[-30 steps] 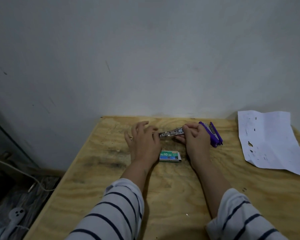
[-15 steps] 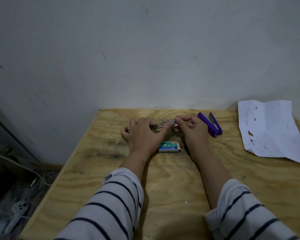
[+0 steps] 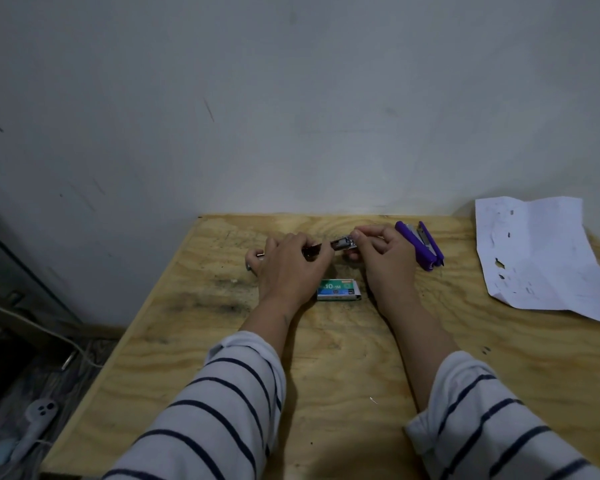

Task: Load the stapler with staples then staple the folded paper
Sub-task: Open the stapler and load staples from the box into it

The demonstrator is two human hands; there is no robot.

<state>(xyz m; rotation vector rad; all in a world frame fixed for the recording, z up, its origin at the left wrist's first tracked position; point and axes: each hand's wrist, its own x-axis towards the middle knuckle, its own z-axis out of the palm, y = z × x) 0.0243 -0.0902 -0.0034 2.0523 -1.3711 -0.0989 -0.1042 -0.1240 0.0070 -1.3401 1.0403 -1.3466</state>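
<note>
- Your left hand [image 3: 288, 268] sits near the far middle of the plywood table [image 3: 326, 358], knuckles up, fingers curled closed around the dark left end of a slim metal piece [image 3: 329, 247].
- That metal piece looks like the stapler's pulled-out staple tray; it bridges the gap between your two hands, tilted slightly up toward the right.
- Your right hand [image 3: 385, 258] pinches the shiny right end of the piece between thumb and fingertips [image 3: 357, 235], with the remaining fingers curled in.
- Only the short middle stretch of the metal piece shows; both ends are hidden under your fingers, so you cannot tell whether staples are seated in it.
- The purple stapler [image 3: 420, 245] lies on the table just right of your right hand, touching neither hand, its two arms splayed open toward the far side.
- The green staple box [image 3: 338, 289] lies flat on the table between your wrists, on the near side of the held piece, untouched.
- The creased white paper [image 3: 537, 258] lies at the far right of the table, well apart from both hands, with small dark marks and tears on it.
- A tiny bright fleck, perhaps a loose staple [image 3: 373, 400], lies on the wood between your striped sleeves [image 3: 222, 403].
</note>
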